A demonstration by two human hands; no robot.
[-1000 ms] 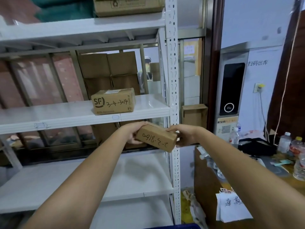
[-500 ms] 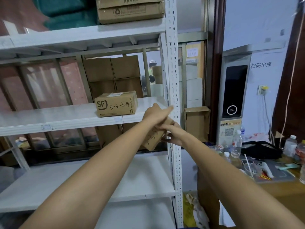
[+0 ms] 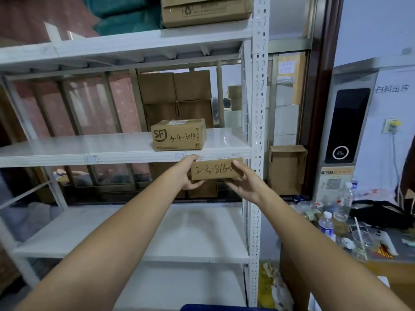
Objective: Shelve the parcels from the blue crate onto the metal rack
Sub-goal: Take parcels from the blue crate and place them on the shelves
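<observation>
Both hands grip small parcel point(image 3: 214, 169): left hand point(image 3: 187, 173) one end, right hand point(image 3: 243, 182) other.

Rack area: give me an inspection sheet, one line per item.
Surface: white metal rack; middle shelf holds one SF box.
Job's things: parcel marked 2-3-816, held below the middle shelf's front edge; crate only a blue edge at bottom.
Clutter: bottles and odds on the desk at right.
Hands: left hand and right hand grip the parcel's ends.
Cables: cord hangs from a wall socket.
Surroundings: stacked cartons behind the rack; scanner panel on the wall.
</observation>
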